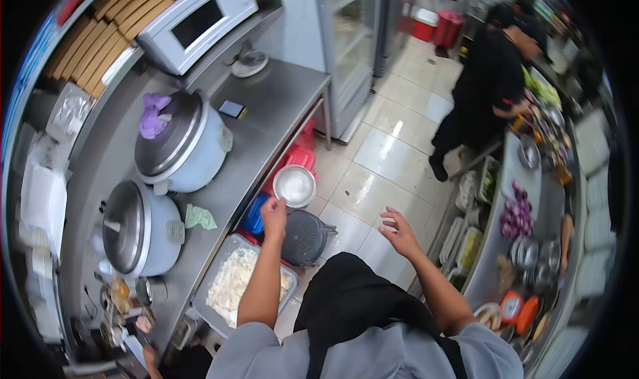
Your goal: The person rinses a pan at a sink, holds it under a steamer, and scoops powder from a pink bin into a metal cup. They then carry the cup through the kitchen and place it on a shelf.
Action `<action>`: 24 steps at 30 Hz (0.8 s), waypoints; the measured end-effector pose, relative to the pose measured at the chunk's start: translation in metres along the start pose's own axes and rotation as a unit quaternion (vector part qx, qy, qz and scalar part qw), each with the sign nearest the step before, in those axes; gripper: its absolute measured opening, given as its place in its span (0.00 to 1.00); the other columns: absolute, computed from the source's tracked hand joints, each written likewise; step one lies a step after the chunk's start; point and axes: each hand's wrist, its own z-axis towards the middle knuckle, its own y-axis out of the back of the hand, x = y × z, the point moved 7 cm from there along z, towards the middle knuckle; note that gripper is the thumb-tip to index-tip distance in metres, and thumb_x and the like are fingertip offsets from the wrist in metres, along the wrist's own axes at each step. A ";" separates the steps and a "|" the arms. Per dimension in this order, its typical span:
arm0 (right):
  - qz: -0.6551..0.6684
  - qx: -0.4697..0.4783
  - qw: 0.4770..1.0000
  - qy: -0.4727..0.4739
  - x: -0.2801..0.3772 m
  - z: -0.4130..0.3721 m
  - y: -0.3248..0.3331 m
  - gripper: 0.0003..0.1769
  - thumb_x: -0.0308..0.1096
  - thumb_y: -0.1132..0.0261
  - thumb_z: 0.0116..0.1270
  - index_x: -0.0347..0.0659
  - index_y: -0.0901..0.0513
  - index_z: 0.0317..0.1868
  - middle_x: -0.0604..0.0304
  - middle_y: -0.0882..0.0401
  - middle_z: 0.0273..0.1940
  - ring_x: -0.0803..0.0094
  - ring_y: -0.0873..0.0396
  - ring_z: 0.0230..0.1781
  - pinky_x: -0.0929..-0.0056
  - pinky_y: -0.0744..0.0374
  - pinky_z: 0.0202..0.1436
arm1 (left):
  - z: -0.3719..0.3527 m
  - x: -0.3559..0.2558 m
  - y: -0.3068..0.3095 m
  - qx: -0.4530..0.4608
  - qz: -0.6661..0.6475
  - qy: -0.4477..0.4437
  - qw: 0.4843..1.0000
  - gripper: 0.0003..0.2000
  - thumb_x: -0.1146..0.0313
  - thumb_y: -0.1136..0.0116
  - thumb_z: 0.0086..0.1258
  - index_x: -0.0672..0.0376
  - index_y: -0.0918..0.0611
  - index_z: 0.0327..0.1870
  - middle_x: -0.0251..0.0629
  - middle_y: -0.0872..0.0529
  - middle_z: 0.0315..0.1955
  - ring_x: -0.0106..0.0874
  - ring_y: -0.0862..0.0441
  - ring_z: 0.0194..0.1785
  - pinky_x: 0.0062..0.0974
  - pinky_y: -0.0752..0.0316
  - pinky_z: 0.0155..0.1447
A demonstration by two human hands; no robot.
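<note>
My left hand (pixel 273 218) is closed at the near-left rim of a round metal bowl (pixel 295 185), and its fingers appear to pinch that rim. White contents lie inside the bowl; I cannot make out what they are. Out to the right, my right hand (pixel 397 231) hangs in the air over the floor, fingers spread and holding nothing. Below the bowl is a dark grey stool-like piece with a perforated top (pixel 305 239). A clear plastic tub (pixel 200 307) of white rice-like food stands beside my left forearm, which hides part of it.
Two large lidded cookers (pixel 193 146) stand on the steel counter (pixel 266 106) at left, with a phone (pixel 232 109) and a green cloth (pixel 200 217). A co-worker in black (pixel 486 79) stands at the right counter, near purple onions (pixel 517 212). The tiled floor (pixel 393 153) runs between.
</note>
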 end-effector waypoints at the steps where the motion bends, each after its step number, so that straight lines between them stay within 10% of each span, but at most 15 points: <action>1: 0.044 0.038 0.997 -0.044 -0.018 0.026 0.003 0.24 0.32 0.29 0.67 0.43 0.24 0.61 0.49 0.40 0.75 0.61 0.19 0.56 0.66 0.16 0.52 | 0.025 -0.002 0.009 -0.036 -0.033 0.010 0.999 0.12 0.71 0.41 0.70 0.60 0.23 0.23 0.28 0.22 0.22 0.18 0.27 0.28 0.22 0.27 0.34; 5: 0.018 0.087 0.978 -0.191 -0.049 0.092 0.032 0.21 0.39 0.31 0.70 0.41 0.23 0.60 0.56 0.23 0.59 0.69 0.18 0.47 0.69 0.16 0.43 | 0.108 0.007 0.024 -0.096 -0.079 0.029 0.992 0.11 0.72 0.42 0.69 0.59 0.26 0.24 0.29 0.23 0.26 0.20 0.24 0.33 0.29 0.17 0.46; 16: -0.008 0.077 0.919 -0.386 -0.162 0.204 0.132 0.15 0.41 0.33 0.72 0.44 0.22 0.54 0.65 0.21 0.45 0.72 0.21 0.41 0.67 0.16 0.42 | 0.232 0.041 -0.002 -0.265 -0.222 0.100 0.933 0.08 0.63 0.44 0.74 0.56 0.21 0.34 0.32 0.18 0.34 0.28 0.21 0.41 0.46 0.18 0.52; 21: 0.057 0.140 0.883 -0.445 -0.203 0.318 0.104 0.14 0.42 0.35 0.72 0.46 0.21 0.53 0.64 0.21 0.45 0.70 0.21 0.41 0.65 0.16 0.42 | 0.251 0.104 0.056 -0.303 0.144 -0.004 0.942 0.14 0.58 0.46 0.76 0.62 0.19 0.44 0.43 0.15 0.44 0.39 0.18 0.53 0.44 0.24 0.57; 24: 0.045 0.224 0.857 -0.461 -0.273 0.411 0.054 0.15 0.43 0.39 0.74 0.46 0.23 0.56 0.61 0.21 0.51 0.64 0.20 0.47 0.58 0.17 0.51 | 0.224 0.025 -0.018 -0.348 0.594 -0.166 0.706 0.14 0.68 0.51 0.76 0.66 0.21 0.55 0.57 0.19 0.57 0.53 0.24 0.63 0.42 0.31 0.67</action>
